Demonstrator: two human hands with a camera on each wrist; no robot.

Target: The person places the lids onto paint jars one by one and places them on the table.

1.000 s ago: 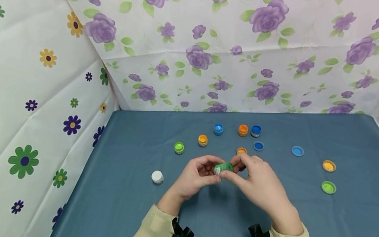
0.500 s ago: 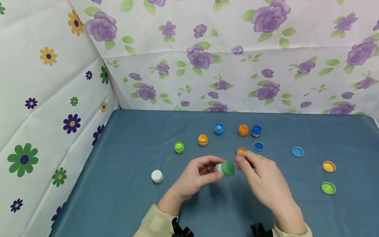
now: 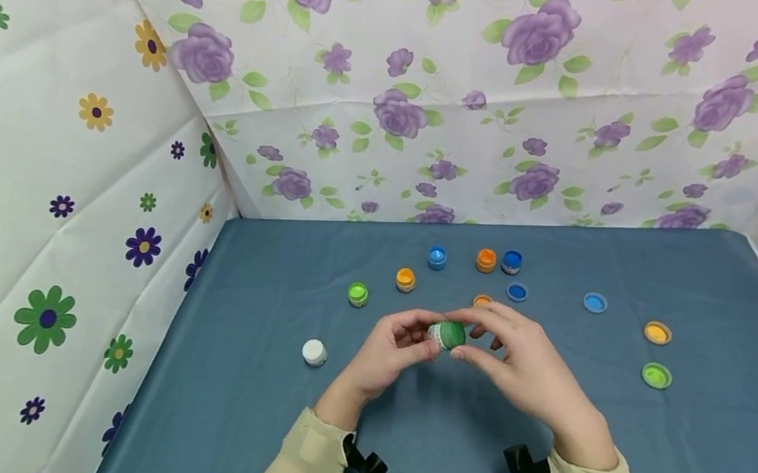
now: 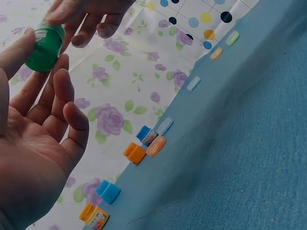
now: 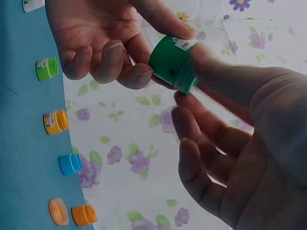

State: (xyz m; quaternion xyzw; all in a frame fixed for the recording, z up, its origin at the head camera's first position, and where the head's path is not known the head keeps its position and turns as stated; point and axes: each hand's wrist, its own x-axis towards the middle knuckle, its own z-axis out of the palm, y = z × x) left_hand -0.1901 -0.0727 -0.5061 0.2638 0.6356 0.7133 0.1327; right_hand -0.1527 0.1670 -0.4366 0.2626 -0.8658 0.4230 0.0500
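A small green paint jar [image 3: 447, 336] is held up over the table, tilted so that its lid end points right. My left hand [image 3: 395, 351] grips its labelled body between thumb and fingers. With thumb and fingertips, my right hand [image 3: 524, 365] pinches the lid end. In the right wrist view, the right thumb presses the side of the lid [image 5: 185, 79], and several right fingers curl below it. The left wrist view has the green jar [image 4: 45, 51] at the left fingertips.
Unlidded jars stand beyond the hands: light green [image 3: 358, 294], yellow [image 3: 405, 280], light blue [image 3: 437, 259], orange [image 3: 485, 260] and dark blue [image 3: 512, 262]. A white-topped jar [image 3: 314, 353] is left. Lids lie at right, including a light green lid [image 3: 656, 375]; the orange lid [image 3: 482, 300] is partly hidden.
My right hand draws off the lid end half a second ago, then comes back left onto it. The left hand keeps its grip on the green jar, nearly in place.
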